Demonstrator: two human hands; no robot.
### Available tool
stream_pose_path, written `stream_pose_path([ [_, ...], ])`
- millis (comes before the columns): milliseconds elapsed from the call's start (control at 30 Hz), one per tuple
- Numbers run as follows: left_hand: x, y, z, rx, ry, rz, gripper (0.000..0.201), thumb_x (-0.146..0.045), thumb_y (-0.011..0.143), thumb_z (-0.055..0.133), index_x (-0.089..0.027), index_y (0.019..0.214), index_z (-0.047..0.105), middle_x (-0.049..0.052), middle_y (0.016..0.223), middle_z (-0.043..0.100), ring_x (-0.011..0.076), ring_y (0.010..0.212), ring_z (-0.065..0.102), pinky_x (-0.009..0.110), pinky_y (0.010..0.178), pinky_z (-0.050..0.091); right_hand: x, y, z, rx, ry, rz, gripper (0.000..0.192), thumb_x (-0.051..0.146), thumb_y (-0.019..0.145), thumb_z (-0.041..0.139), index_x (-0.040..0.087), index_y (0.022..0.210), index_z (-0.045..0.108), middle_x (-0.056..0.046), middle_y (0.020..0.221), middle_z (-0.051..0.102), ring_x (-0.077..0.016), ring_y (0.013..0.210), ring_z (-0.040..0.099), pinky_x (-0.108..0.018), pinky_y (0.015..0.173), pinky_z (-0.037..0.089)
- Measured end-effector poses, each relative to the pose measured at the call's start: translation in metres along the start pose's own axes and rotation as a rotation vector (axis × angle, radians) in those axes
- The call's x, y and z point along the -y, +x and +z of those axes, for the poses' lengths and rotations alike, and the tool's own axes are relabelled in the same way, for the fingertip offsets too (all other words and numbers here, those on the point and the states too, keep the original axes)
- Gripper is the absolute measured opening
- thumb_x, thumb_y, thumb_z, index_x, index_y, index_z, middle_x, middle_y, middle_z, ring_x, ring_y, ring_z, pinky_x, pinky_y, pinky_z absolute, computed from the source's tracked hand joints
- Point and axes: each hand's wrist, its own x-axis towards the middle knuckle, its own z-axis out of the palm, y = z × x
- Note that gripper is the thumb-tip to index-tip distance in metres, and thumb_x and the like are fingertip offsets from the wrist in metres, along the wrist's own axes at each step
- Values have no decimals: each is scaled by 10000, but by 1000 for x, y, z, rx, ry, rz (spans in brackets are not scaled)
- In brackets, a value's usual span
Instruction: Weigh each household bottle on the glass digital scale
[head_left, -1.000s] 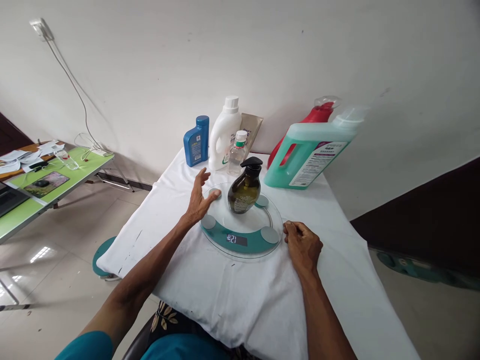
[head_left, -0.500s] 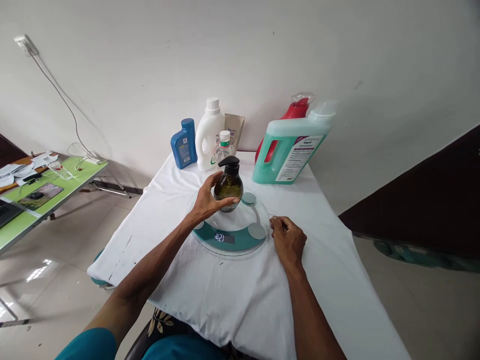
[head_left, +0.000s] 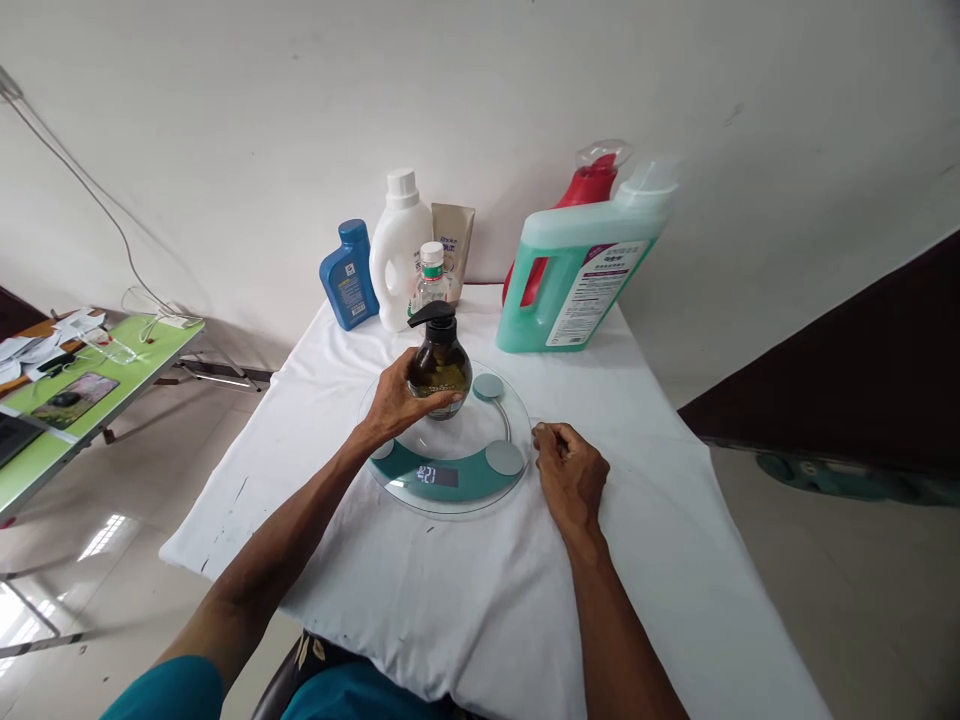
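Note:
My left hand (head_left: pixel 399 402) is wrapped round a dark pump bottle (head_left: pixel 442 362) with a black pump head. The bottle is upright over a round glass scale (head_left: pixel 480 487), whose teal band carries a lit digital display (head_left: pixel 437 476). Whether its base touches the glass I cannot tell. My right hand (head_left: pixel 570 475) rests on the white cloth at the scale's right edge, fingers curled in; what they hold, if anything, is hidden.
Behind the scale stand a blue bottle (head_left: pixel 349 278), a white jug (head_left: pixel 394 255), a clear bottle (head_left: pixel 432 275) and a beige tube (head_left: pixel 454 245). A green jug (head_left: pixel 551 285) stands right, before a red bottle (head_left: pixel 589 185). A green table (head_left: pixel 161 350) is at left.
The camera view has shifted slightly, so the table and objects sit a little further left and higher. Both hands keep their places, the left still on the pump bottle.

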Motion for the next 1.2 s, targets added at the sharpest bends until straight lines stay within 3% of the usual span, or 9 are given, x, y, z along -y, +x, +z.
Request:
stream_pose_path([
  [333, -11, 5, 0, -31, 110, -32, 518, -509, 674, 932, -197, 994, 669, 29, 925, 733, 209, 815, 656, 331, 709, 523, 4, 1, -1, -8, 95, 16, 405, 590, 879, 513, 236, 728, 641, -54, 716, 719, -206, 627, 600, -338, 679, 454],
  [533, -55, 28, 14, 9, 44, 96, 499, -461, 692, 933, -195, 1023, 670, 43, 950, 743, 221, 844, 675, 343, 724, 537, 3, 4, 0, -117, 210, 105, 414, 607, 891, 533, 230, 782, 665, -45, 711, 722, -203, 581, 623, -338, 655, 478],
  [700, -82, 64, 63, 133, 11, 209, 524, -430, 695, 957, -180, 1034, 645, 34, 921, 720, 195, 813, 649, 325, 709, 508, 1, 7, -2, -271, 276, 177, 411, 602, 904, 513, 231, 808, 661, -32, 718, 703, -189, 568, 603, -324, 628, 475],
  [933, -71, 98, 149, 205, 18, 167, 528, -352, 704, 969, -182, 1058, 617, 53, 965, 703, 215, 883, 652, 333, 758, 502, -1, 12, -9, -408, 273, 218, 357, 544, 883, 508, 233, 813, 669, -38, 704, 703, -203, 576, 611, -338, 660, 495],
  [1200, -52, 107, 188, 201, 50, 91, 540, -454, 687, 955, -197, 1002, 598, 52, 965, 700, 245, 921, 673, 375, 811, 542, 1, 11, -10, -350, 257, 203, 386, 569, 891, 509, 238, 801, 686, -37, 688, 708, -213, 577, 618, -337, 666, 492],
])
